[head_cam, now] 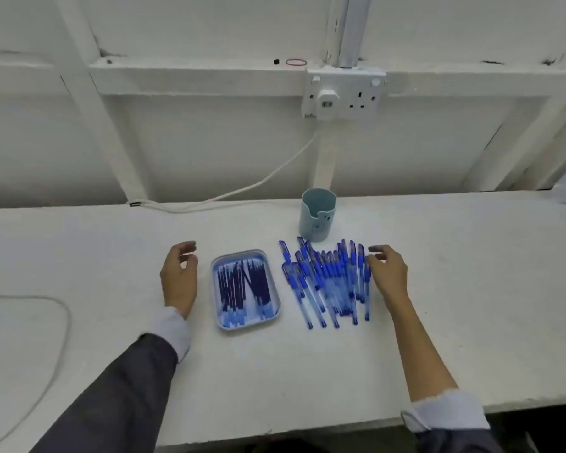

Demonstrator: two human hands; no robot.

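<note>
White table [471, 289] runs the full width against a white framed wall. Both forearms come in from the near edge and flank the work, so everything is within reach without leaning. Pens [330, 282] are the biggest cluster: blue, clear-barrelled, fanned in a loose overlapping pile right of centre, roughly parallel, which probably makes it easy to peel one off the edge. Tray [242, 329] sits just left of the pile, apart from it, and holds dark refills [242, 282]. Its rim keeps them from rolling. Cup [317, 214] stands upright just behind the pens and looks empty from here. My guess is it's the drop-off for finished pens. Right hand [388, 273] is at the pile's right edge, fingers relaxed and slightly bent, tips at or just beside the outermost pen, grasping nothing. Can't tell if there is actual contact. Left hand [178, 276] is just left of the tray, not touching it, fingers loosely curled, empty. It looks staged to pick a refill. Socket [343, 93] on the wall has a plug in it, and its cable [258, 184] drops to the table's back edge. A rubber band [296, 62] lies on the ledge above.
</note>
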